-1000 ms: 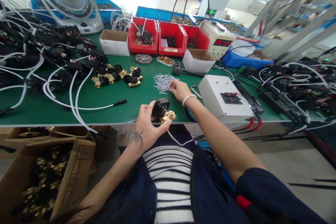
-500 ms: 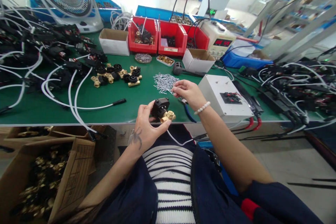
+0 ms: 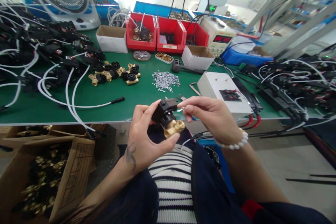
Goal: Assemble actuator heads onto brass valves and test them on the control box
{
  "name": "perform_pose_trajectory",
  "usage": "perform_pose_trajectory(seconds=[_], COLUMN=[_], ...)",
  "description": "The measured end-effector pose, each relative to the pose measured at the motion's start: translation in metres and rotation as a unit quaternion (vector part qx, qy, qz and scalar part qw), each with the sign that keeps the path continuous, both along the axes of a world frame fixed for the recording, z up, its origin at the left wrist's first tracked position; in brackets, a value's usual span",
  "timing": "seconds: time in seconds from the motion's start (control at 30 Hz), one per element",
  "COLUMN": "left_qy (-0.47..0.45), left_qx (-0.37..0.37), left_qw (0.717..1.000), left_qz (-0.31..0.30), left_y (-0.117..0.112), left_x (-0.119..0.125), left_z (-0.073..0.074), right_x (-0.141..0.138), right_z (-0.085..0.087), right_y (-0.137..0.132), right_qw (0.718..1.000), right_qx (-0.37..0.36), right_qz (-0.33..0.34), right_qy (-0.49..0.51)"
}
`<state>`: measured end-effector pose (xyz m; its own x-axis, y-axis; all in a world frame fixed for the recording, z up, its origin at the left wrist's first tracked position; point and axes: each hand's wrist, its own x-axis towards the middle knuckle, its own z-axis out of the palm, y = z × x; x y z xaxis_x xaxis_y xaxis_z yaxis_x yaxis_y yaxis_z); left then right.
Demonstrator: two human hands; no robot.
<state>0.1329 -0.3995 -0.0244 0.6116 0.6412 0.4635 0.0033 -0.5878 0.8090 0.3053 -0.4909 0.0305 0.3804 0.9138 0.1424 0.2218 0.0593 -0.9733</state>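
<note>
My left hand (image 3: 147, 136) grips a motorized valve (image 3: 168, 113), a black housing joined to a brass body, in front of the table's near edge. Its white cable hangs below. Between the thumb and forefinger of my right hand (image 3: 207, 115) is a small silvery wire clip (image 3: 181, 109), close to the neck of the valve. A pile of similar wire clips (image 3: 166, 81) lies on the green table beyond. Pliers (image 3: 181, 97) lie partly hidden behind my right hand.
Brass valve bodies with black caps (image 3: 115, 72) lie left of the clips. Cabled black housings (image 3: 60, 49) crowd the far left. Red bins (image 3: 141, 43) line the back. A grey box (image 3: 223, 92) stands on the right. A carton of brass parts (image 3: 76, 168) sits below left.
My right hand has come from the clip pile towards me, bringing a clip to the valve. My left hand has tilted the valve and raised it nearer to the camera.
</note>
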Motion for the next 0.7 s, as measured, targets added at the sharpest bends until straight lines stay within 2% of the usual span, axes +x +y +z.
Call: perform_pose_trajectory(seconds=[0.27, 0.47, 0.7], left_qy=[0.023, 0.025, 0.035], left_qx=[0.078, 0.093, 0.103], left_qw=[0.997, 0.995, 0.994], left_qz=[0.003, -0.001, -0.003], left_y=[-0.007, -0.008, -0.008], left_x=[-0.005, -0.007, -0.007], left_z=[0.011, 0.015, 0.017], right_x=[-0.019, -0.024, -0.022], right_z=[0.022, 0.027, 0.033], right_y=[-0.013, -0.014, -0.013], right_qw=[0.989, 0.953, 0.932], right_qx=[-0.007, 0.031, 0.016], right_qz=[-0.031, -0.018, 0.015], right_qy=[-0.144, -0.301, -0.363])
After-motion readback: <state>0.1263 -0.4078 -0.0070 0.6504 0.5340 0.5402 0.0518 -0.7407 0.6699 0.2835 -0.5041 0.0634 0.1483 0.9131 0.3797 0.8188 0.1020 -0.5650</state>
